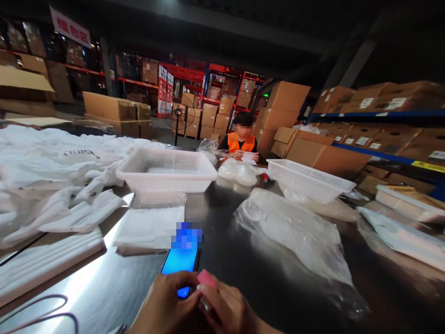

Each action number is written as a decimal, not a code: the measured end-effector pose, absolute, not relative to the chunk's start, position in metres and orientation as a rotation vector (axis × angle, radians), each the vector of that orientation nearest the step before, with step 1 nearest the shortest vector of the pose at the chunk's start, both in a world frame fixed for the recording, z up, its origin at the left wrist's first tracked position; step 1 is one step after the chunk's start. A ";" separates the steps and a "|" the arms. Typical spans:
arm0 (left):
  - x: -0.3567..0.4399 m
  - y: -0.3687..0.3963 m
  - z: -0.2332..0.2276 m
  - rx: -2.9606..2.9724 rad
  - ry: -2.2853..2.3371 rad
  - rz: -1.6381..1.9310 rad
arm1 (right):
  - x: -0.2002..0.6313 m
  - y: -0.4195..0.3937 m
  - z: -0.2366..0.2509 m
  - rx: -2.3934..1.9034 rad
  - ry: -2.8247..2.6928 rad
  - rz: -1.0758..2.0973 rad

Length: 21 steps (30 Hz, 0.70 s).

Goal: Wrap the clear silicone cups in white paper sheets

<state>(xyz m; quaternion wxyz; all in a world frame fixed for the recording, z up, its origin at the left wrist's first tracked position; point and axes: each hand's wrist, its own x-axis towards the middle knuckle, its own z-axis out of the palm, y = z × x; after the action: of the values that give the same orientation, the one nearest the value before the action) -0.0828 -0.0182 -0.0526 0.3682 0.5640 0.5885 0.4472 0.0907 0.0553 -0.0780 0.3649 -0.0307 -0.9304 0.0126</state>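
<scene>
My left hand point(170, 297) and my right hand point(229, 301) meet at the bottom middle, fingertips close together. A small pink object point(206, 279) shows between the fingers of my right hand, and the left fingertips reach up to it; its kind is unclear. My left hand's fingers are closed in a pinch, but what they hold is hidden. A smartphone point(180, 264) with a lit blue screen lies beneath the left fingers, part of its screen showing between finger and thumb. Just beyond it is a stack of flat white packets point(151, 227).
White plastic baskets point(167, 183) point(309, 183) stand across the metal table point(222, 232). White garments point(52, 162) pile up at left, clear plastic bags point(295, 232) lie right. A co-worker in an orange vest point(234, 144) sits opposite holding something white. Cartons and racks surround.
</scene>
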 end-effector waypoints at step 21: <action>-0.097 -0.054 -0.052 1.591 1.338 1.452 | 0.095 0.061 -0.087 -0.370 -2.258 0.244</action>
<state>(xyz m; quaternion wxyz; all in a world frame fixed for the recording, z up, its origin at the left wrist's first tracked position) -0.0974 -0.0538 -0.0521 0.2983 0.5988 0.5037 0.5466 0.0949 0.0612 -0.0868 0.4079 -0.1466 -0.8960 0.0968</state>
